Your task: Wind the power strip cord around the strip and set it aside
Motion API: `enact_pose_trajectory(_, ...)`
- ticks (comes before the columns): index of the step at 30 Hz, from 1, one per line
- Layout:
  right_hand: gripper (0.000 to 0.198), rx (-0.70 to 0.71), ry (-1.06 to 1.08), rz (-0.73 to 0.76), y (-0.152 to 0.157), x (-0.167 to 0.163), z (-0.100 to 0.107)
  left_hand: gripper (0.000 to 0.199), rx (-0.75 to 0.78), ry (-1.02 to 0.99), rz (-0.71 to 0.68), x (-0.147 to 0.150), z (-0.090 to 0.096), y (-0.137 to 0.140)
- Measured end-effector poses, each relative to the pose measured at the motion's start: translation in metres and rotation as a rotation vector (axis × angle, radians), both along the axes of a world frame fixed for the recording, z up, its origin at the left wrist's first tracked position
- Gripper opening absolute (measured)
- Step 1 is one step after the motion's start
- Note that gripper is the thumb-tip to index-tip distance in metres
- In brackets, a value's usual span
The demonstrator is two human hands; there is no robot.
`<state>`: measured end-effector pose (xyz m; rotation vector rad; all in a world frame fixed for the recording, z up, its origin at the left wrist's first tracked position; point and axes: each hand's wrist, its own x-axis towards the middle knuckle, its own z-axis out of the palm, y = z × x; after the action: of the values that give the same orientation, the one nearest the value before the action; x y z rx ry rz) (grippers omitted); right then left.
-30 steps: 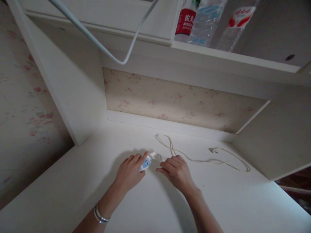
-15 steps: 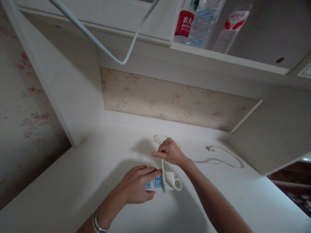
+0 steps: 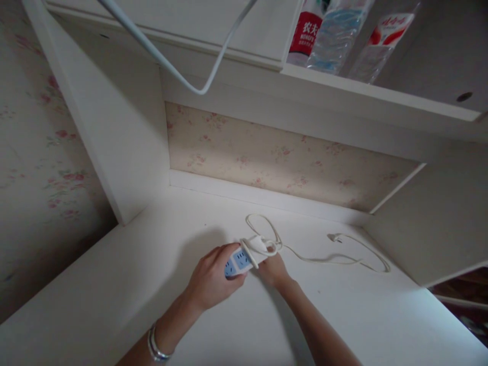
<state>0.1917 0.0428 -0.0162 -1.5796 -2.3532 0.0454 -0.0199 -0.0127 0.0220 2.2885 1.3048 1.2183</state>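
My left hand is wrapped round one end of a white power strip with blue socket faces, which is tilted up off the desk. Round the strip's other end passes a turn of its cream cord, beside a white block that looks like a plug or adapter. My right hand is underneath that end, its fingers hidden behind the strip. The rest of the cord lies loose on the desk to the right, ending in a plug.
The white desktop is closed in by a left side panel, a right panel and a papered back wall. Overhead, a shelf holds plastic bottles. A pale bent cable or tube hangs in front at upper left.
My right hand has come down from above the strip, where it pulled the cord up, to beneath its far end. The strip is now raised and tilted in my left hand.
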Motion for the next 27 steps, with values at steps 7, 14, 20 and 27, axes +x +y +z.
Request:
enact_pose_trajectory(7, 0.037, 0.201, -0.164, 0.127, -0.041, -0.002, 0.015, 0.048, -0.018, -0.015, 0.344, -0.009, -0.001, 0.013)
enact_pose_trajectory(14, 0.033, 0.570, -0.192, 0.263, -0.053, -0.008, 0.046, 0.048, -0.097, 0.245, 0.357, -0.009, -0.010, 0.015)
enact_pose_trajectory(20, 0.034, 0.699, -0.171, 0.304, -0.030, -0.010, 0.075, 0.047, -0.127, 0.354, 0.203, -0.002, -0.013, 0.010)
enact_pose_trajectory(27, 0.041, 0.652, -0.169, 0.455, -0.004, -0.026, 0.093, 0.044, -0.182, 0.381, -0.079, 0.006, -0.007, 0.001)
